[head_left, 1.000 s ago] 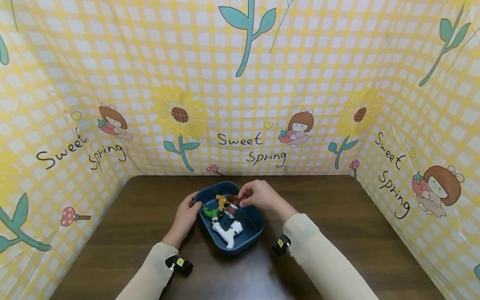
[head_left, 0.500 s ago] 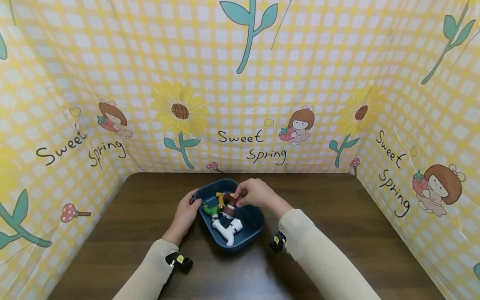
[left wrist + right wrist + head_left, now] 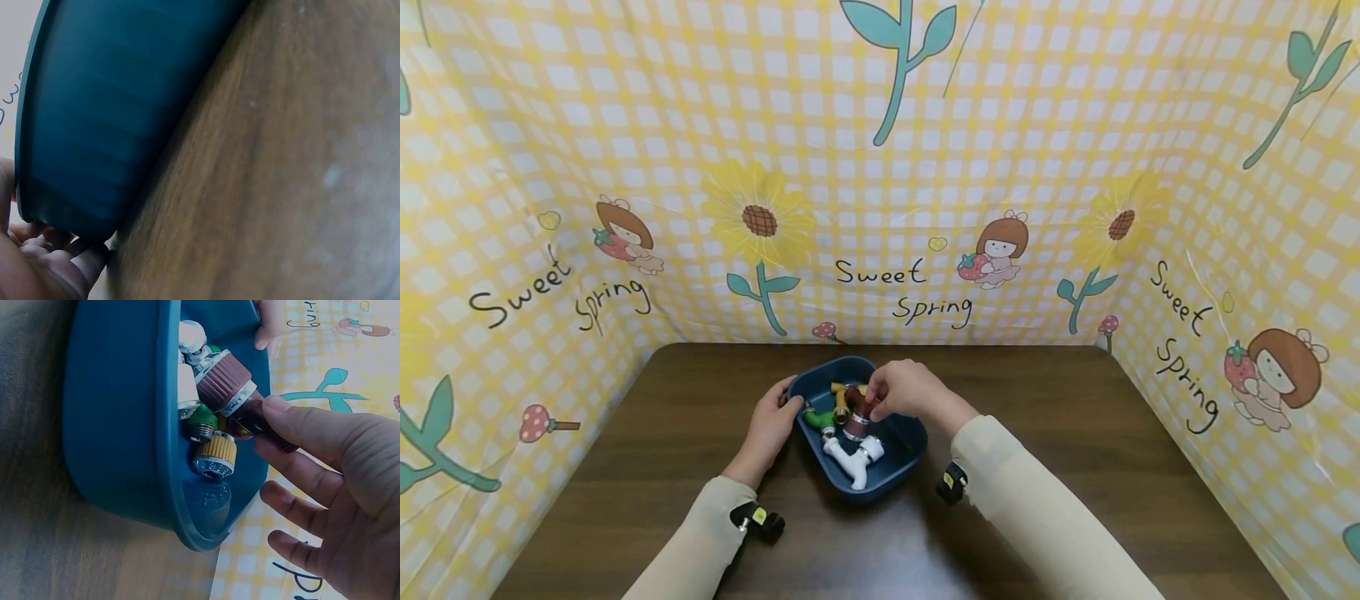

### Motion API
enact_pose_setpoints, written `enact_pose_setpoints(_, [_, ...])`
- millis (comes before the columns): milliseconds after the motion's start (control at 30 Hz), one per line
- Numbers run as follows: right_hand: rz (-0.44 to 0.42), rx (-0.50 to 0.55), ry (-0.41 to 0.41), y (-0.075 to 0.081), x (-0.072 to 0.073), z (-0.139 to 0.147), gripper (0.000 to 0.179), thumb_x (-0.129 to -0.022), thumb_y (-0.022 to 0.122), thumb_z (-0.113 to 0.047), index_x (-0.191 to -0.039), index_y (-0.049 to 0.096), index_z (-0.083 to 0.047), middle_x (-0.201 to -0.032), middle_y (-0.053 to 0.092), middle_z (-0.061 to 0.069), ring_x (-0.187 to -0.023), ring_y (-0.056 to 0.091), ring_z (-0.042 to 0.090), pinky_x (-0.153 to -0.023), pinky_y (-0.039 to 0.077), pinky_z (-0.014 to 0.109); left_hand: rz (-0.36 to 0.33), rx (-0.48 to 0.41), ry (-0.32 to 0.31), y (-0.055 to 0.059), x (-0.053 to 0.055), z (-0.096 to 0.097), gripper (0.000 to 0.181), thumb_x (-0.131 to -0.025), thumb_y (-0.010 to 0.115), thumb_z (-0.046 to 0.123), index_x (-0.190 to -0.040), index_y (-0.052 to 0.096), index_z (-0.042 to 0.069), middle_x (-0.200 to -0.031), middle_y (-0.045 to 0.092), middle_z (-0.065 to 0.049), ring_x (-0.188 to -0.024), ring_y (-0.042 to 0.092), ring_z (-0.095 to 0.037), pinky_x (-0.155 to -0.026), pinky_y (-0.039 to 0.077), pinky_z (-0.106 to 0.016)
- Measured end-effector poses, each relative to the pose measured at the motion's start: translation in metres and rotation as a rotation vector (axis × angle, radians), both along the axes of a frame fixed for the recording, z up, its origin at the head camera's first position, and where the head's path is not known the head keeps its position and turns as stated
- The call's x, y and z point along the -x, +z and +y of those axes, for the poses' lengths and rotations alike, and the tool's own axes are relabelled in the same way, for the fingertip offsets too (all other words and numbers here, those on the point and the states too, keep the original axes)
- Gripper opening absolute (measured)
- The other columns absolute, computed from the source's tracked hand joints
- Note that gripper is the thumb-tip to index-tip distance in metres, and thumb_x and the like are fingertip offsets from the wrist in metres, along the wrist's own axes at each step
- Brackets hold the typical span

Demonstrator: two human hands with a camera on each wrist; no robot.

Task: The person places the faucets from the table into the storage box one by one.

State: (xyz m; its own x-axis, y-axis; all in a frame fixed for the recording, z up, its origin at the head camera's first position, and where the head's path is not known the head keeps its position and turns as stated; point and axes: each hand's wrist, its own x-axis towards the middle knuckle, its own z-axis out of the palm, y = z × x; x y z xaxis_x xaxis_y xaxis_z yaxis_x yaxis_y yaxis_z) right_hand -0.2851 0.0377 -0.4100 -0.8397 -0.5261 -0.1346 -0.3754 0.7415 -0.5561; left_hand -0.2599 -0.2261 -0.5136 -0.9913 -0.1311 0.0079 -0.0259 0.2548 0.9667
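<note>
A dark blue basin holds several plastic taps. My left hand grips its far left side, the thumb over the rim and the fingers against the outer wall in the left wrist view. Between thumb and index finger my right hand pinches a dark brown tap by its narrow end; the other fingers stay spread apart. The brown tap tilts, its ribbed collar toward the other taps. Beside it lie a yellow tap and a green tap. Nearest me in the basin is a white tap.
The basin stands on a brown wooden table, toward its back edge. A yellow checked cloth with printed flowers hangs behind and on both sides. A small black camera sits on each wrist.
My right hand has shifted slightly left with the brown tap, which now sits closer against the yellow tap. My left hand keeps its hold on the basin.
</note>
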Motion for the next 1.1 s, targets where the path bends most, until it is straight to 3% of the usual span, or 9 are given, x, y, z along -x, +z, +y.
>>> enact_pose_setpoints(1100, [-0.006,-0.079,0.069,0.002,-0.010,-0.002,0.014,-0.084,0.086,-0.025,-0.090,0.074,-0.025,-0.089,0.068,-0.009,-0.085,0.063,0.018,-0.079,0.053,0.033,0.003,-0.007,-0.003,-0.002,0.002,-0.001,0.048,-0.105,0.052,0.020,-0.152,0.048,0.009,-0.150,0.053,-0.016,-0.132,0.050,-0.028,-0.112,0.038,-0.046])
